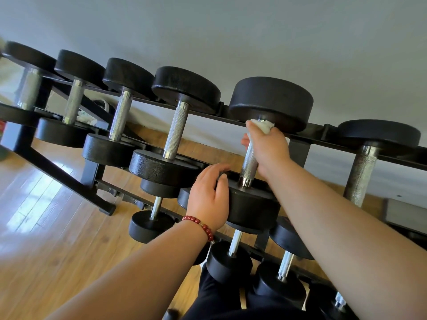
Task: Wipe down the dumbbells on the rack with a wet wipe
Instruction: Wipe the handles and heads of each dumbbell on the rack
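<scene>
A black two-tier rack (318,138) holds several black dumbbells with knurled steel handles. My right hand (268,148) is wrapped around the upper end of one handle (249,161), with a white wet wipe (262,125) bunched between my fingers and the bar, just under the far head (272,101). My left hand (209,196), with a red bead bracelet at the wrist, rests against the left side of that dumbbell's near head (251,206), fingers curled over its edge.
Neighbouring dumbbells sit close on both sides, one (176,132) to the left and one (365,167) to the right. Smaller dumbbells (231,257) fill the lower tier. A grey wall (231,31) stands behind the rack and wooden flooring (46,227) lies at the left.
</scene>
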`<move>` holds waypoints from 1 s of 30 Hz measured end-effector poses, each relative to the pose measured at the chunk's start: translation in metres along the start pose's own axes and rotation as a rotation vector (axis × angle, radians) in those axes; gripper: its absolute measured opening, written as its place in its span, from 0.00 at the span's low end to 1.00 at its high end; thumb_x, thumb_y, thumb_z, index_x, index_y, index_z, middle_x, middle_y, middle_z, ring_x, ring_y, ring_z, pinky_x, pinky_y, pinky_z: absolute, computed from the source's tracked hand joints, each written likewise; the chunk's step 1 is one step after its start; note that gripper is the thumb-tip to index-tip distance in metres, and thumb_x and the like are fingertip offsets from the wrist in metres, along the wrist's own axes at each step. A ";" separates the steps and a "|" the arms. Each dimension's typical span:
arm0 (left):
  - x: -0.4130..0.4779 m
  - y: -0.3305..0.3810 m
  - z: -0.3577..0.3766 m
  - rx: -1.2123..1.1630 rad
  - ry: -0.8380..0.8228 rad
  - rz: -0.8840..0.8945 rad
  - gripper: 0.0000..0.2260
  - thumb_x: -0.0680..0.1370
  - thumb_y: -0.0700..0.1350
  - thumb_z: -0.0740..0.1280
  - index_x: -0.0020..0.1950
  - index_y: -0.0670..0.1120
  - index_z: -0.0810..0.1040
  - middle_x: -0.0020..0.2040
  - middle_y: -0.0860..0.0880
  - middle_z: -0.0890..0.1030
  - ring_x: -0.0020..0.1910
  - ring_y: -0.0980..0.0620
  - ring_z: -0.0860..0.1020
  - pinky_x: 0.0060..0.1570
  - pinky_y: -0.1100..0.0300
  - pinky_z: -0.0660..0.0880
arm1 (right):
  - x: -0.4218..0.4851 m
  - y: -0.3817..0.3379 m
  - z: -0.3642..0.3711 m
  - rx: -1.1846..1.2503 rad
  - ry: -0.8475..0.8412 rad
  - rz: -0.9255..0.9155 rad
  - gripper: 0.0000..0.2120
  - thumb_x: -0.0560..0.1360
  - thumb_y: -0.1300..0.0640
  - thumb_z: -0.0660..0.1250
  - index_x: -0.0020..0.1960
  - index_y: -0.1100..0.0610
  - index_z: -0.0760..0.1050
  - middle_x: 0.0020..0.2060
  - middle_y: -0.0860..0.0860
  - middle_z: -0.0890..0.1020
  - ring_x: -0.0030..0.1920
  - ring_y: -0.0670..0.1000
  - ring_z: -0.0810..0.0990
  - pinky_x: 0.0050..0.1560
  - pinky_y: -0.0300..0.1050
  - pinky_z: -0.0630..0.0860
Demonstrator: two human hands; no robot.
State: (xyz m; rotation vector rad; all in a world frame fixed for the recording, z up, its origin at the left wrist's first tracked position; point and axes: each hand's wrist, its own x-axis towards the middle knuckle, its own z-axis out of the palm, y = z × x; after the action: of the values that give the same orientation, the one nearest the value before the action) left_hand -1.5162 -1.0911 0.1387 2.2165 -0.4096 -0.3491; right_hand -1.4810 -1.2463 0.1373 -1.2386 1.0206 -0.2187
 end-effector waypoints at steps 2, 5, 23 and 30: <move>0.000 -0.001 0.001 -0.005 0.006 0.006 0.21 0.78 0.50 0.51 0.65 0.51 0.76 0.57 0.60 0.75 0.62 0.61 0.71 0.63 0.64 0.66 | -0.008 0.010 0.003 -0.073 0.043 -0.070 0.17 0.77 0.47 0.67 0.59 0.58 0.73 0.36 0.47 0.80 0.44 0.50 0.84 0.45 0.44 0.77; 0.000 -0.001 0.001 -0.021 0.012 0.002 0.20 0.77 0.50 0.52 0.64 0.51 0.76 0.59 0.57 0.77 0.62 0.59 0.72 0.65 0.61 0.68 | -0.009 0.011 0.002 -0.118 0.037 -0.054 0.17 0.77 0.47 0.68 0.58 0.58 0.73 0.34 0.46 0.80 0.43 0.50 0.84 0.47 0.46 0.79; 0.000 -0.002 0.001 -0.026 0.016 0.003 0.20 0.77 0.50 0.52 0.64 0.51 0.77 0.59 0.56 0.77 0.64 0.57 0.72 0.67 0.52 0.69 | -0.010 0.005 -0.003 0.040 -0.051 0.028 0.08 0.73 0.51 0.73 0.47 0.52 0.75 0.36 0.48 0.83 0.34 0.44 0.84 0.45 0.41 0.80; 0.001 0.001 0.000 -0.026 0.009 0.004 0.20 0.77 0.50 0.52 0.64 0.51 0.77 0.58 0.58 0.76 0.63 0.58 0.72 0.66 0.53 0.69 | 0.002 -0.013 -0.003 0.215 -0.048 0.093 0.09 0.72 0.55 0.75 0.45 0.56 0.76 0.33 0.50 0.82 0.32 0.46 0.83 0.43 0.42 0.81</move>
State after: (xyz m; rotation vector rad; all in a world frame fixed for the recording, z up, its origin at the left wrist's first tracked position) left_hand -1.5158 -1.0919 0.1389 2.1914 -0.4024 -0.3404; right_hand -1.4773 -1.2543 0.1478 -0.9953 0.9836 -0.2190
